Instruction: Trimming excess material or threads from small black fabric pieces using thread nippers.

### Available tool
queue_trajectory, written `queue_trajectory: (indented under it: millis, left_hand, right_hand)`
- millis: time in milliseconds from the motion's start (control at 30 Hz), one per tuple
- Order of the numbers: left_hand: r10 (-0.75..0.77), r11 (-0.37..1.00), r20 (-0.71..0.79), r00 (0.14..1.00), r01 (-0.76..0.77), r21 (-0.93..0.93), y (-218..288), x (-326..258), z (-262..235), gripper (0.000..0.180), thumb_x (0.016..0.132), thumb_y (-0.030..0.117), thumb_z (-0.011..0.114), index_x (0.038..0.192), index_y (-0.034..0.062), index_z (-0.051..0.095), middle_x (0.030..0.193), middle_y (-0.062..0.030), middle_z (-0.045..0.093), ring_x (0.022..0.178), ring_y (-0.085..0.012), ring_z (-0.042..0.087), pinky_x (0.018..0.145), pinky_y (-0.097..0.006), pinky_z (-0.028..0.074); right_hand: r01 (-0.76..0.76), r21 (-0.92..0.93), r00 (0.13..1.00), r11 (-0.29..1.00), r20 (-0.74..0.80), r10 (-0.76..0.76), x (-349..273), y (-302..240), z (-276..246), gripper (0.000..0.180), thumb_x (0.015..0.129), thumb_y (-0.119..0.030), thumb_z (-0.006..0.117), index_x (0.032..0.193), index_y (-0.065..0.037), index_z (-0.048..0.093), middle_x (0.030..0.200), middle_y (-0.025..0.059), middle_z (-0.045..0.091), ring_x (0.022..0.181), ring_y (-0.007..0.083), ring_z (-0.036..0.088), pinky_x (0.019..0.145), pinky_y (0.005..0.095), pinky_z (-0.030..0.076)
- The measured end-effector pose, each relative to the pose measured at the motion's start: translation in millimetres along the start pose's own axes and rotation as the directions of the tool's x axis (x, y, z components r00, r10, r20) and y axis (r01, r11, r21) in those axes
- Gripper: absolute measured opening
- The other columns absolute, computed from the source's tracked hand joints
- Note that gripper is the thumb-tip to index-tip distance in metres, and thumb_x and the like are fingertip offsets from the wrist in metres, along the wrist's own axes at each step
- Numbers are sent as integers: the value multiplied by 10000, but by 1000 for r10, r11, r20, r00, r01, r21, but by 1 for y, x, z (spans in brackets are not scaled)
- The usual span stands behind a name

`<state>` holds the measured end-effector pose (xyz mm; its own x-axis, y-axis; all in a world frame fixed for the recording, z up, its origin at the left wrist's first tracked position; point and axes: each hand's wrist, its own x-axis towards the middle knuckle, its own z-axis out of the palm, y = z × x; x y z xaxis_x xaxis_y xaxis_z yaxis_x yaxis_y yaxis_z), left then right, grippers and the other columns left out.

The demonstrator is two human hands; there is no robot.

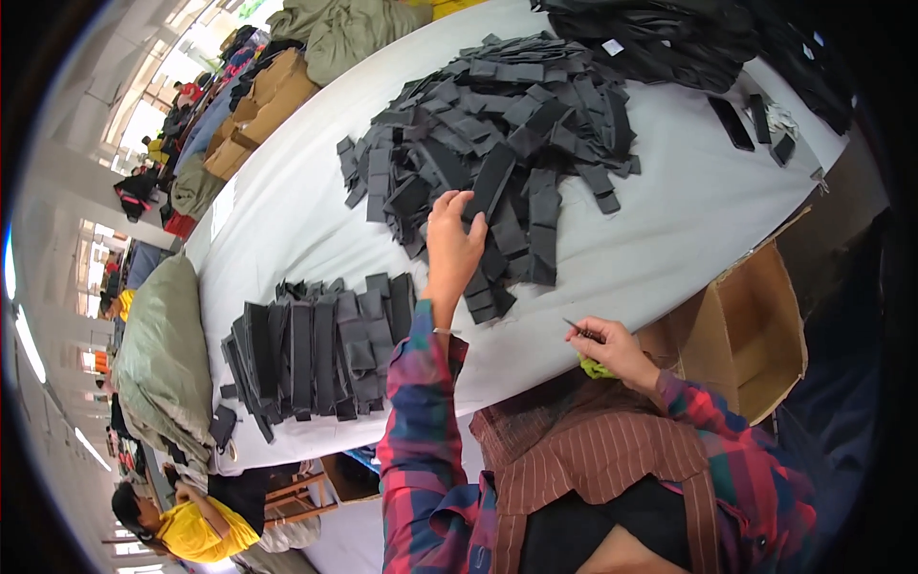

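Observation:
My left hand [453, 247] reaches over a big heap of dark grey fabric strips [430, 115]. Its thumb and fingers are apart, at the lower end of one wider strip [492, 180]; I see no firm grip on it. Near the table's front edge, my right hand [612, 350] is closed around a small dark pointed tool [583, 332], its thin tip pointing left; its exact kind cannot be made out. A yellow-green thing [595, 367] shows just under that hand. Left of my left forearm, more dark strips [320, 349] lie side by side in overlapping rows.
A white-covered table [612, 258] holds the strips. Black garments [660, 38], a phone [731, 122] and small dark items lie at the far right. An open cardboard box [751, 330] stands beside the front edge. A pale green bundle [167, 354] and a person in yellow [196, 526] are at left.

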<state>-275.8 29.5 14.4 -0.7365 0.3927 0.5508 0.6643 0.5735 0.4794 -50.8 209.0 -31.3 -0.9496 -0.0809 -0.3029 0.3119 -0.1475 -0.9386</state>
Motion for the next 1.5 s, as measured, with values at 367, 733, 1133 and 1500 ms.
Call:
queue_trajectory:
  millis: [367, 733, 1133, 1500]
  left_hand:
    - [-113, 964, 26, 993, 103, 246, 11, 14, 26, 528, 662, 95, 656, 1171, 49, 522, 999, -153, 532, 868, -381, 585, 734, -436, 487]
    - [-365, 930, 191, 911, 344, 133, 81, -113, -63, 565, 650, 14, 607, 1210, 78, 565, 946, -139, 555, 847, -354, 579, 729, -386, 477]
    - [-467, 883, 75, 881, 462, 82, 88, -171, -56, 651, 701, 18, 693, 1313, 105, 489, 909, -140, 523, 793, -318, 583, 700, -393, 478]
    - [-470, 882, 96, 877, 469, 39, 86, -178, -55, 645, 713, 58, 700, 1320, 109, 488, 908, -131, 507, 786, -317, 568, 692, -393, 474]
  right_hand:
    - [-14, -72, 997, 997, 68, 19, -26, -21, -13, 145, 901, -137, 600, 979, -19, 628, 726, -39, 546, 652, 26, 473, 588, 196, 403]
    - [485, -600, 824, 635, 72, -561, 20, -77, -31, 288, 809, -178, 691, 1080, -91, 642, 916, 80, 643, 829, 239, 596, 767, 332, 466]
    - [609, -783, 482, -126, 492, -725, 106, -87, 29, 232, 737, -185, 706, 964, -161, 665, 768, -3, 527, 772, 207, 512, 677, 337, 368]
    - [633, -619, 420, -465, 779, -465, 150, -96, 54, 42, 730, -112, 617, 770, -121, 611, 731, -9, 530, 807, 177, 531, 705, 326, 369]
